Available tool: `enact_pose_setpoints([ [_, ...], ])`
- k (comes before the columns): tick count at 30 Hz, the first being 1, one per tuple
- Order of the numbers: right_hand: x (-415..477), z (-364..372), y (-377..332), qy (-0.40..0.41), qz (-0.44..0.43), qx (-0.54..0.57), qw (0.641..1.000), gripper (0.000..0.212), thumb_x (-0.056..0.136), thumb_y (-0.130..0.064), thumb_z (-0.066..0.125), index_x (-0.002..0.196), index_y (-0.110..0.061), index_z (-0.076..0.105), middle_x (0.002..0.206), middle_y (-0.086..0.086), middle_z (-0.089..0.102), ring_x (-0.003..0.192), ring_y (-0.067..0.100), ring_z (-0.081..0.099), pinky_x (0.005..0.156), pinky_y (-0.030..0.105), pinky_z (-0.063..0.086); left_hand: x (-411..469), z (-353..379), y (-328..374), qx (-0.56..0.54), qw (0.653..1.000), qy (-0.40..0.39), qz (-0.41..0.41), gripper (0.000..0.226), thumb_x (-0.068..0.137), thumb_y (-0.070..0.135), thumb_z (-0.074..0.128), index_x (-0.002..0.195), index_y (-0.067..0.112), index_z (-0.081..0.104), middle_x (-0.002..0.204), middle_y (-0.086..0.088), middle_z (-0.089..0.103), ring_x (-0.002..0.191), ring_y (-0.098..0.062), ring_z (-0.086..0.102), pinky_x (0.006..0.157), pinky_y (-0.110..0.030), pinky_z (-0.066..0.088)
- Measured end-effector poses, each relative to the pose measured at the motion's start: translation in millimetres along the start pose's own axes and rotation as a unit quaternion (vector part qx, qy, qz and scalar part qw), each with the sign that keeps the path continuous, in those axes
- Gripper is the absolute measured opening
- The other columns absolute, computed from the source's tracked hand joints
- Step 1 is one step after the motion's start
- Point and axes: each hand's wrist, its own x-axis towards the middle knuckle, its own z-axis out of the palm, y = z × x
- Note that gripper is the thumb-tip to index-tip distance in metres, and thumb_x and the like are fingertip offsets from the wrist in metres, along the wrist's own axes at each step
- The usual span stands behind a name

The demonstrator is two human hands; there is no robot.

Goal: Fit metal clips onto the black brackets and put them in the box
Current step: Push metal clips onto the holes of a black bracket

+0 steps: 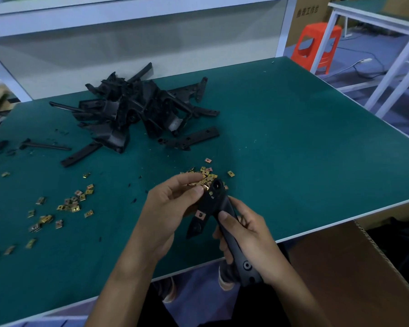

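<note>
Fingers (pixel 195 191) pinch a small golden metal clip (pixel 206 186)
The left hand (pixel 170 204) fits it; the right hand (pixel 246 234) grips the long black plastic bracket (pixel 219 204) steady.

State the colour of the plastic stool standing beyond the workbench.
Orange-red, seen in the head view: the plastic stool.

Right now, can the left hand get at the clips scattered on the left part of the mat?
Probably yes: only open mat lies between the left hand and the scattered clips. But it pinches a clip at the bracket that the right hand grips, so it must finish there first.
</note>
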Motion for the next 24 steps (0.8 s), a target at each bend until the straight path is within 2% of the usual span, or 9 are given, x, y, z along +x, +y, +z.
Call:
enact_pose_setpoints([
  [3, -0.9, -0.1, -1.1, -0.001, 0.000, -0.009, 1.000, 0.030, 0.105, -0.020, 0.057, 0.127, -0.039, 0.064, 0.075, 0.013, 0.066, 0.048, 0.021, 0.056, 0.042, 0.026, 0.047, -0.8, 2.6, 0.0, -0.005, 1.000, 0.008, -0.019, 0.023, 0.090, 0.001, 0.066, 0.092, 0.018, 0.080, 0.094, -0.009, 0.078, 0.081, -0.014, 0.071, 0.069, -0.020, 0.056],
  [9, -1.5, 3.6, -4.6, 0.003, 0.001, -0.031, 1.000, 0.031, 0.105, -0.017, 0.055, 0.127, -0.039, 0.063, 0.074, 0.012, 0.064, 0.049, 0.021, 0.054, 0.043, 0.027, 0.046, 0.2, 1.1, 2.1, -0.028, 0.998, 0.026, -0.052, 0.018, 0.089, 0.002, 0.067, 0.086, 0.015, 0.078, 0.089, -0.011, 0.076, 0.072, -0.016, 0.069, 0.055, -0.020, 0.052],
  [14, -1.6, 5.8, -4.9, 0.017, -0.006, -0.059, 0.998, 0.029, 0.106, -0.017, 0.055, 0.127, -0.037, 0.061, 0.073, 0.012, 0.066, 0.048, 0.020, 0.055, 0.042, 0.028, 0.046, -0.4, -0.7, 0.1, 0.009, 0.999, 0.032, -0.041, 0.021, 0.086, 0.003, 0.070, 0.077, 0.020, 0.078, 0.085, -0.008, 0.075, 0.070, -0.014, 0.068, 0.053, -0.020, 0.050],
  [16, -1.6, 6.3, -3.5, 0.021, -0.008, -0.068, 0.997, 0.030, 0.106, -0.019, 0.056, 0.124, -0.042, 0.063, 0.074, 0.014, 0.066, 0.048, 0.021, 0.056, 0.043, 0.029, 0.047, -1.1, -0.6, -0.9, 0.015, 0.998, 0.038, -0.047, 0.021, 0.086, 0.004, 0.071, 0.077, 0.020, 0.079, 0.083, -0.005, 0.075, 0.071, -0.013, 0.067, 0.054, -0.020, 0.050],
  [20, 0.8, 10.2, 1.4, 0.050, -0.018, -0.098, 0.994, 0.030, 0.105, -0.022, 0.057, 0.118, -0.048, 0.062, 0.071, 0.009, 0.067, 0.050, 0.023, 0.058, 0.043, 0.031, 0.048, -3.9, -1.2, -3.9, 0.033, 0.996, 0.070, -0.035, 0.011, 0.083, 0.006, 0.076, 0.088, 0.015, 0.079, 0.082, -0.002, 0.077, 0.074, -0.010, 0.070, 0.063, -0.016, 0.053],
  [22, 2.7, 12.8, 4.1, 0.074, -0.030, -0.122, 0.989, 0.032, 0.104, -0.022, 0.058, 0.115, -0.051, 0.061, 0.070, 0.007, 0.068, 0.051, 0.021, 0.061, 0.044, 0.033, 0.050, -9.1, 3.5, -8.6, 0.085, 0.994, 0.073, -0.012, 0.022, 0.080, 0.007, 0.081, 0.098, 0.018, 0.076, 0.087, 0.003, 0.078, 0.080, -0.006, 0.072, 0.067, -0.012, 0.052],
  [24, 3.7, 14.5, 7.3, 0.096, -0.039, -0.129, 0.986, 0.030, 0.103, -0.023, 0.059, 0.114, -0.052, 0.060, 0.071, 0.006, 0.069, 0.051, 0.019, 0.062, 0.045, 0.034, 0.052, -15.3, 12.2, -15.7, 0.146, 0.985, 0.091, 0.021, 0.031, 0.077, 0.008, 0.083, 0.100, 0.024, 0.072, 0.090, 0.014, 0.077, 0.083, 0.002, 0.071, 0.069, -0.009, 0.050],
])
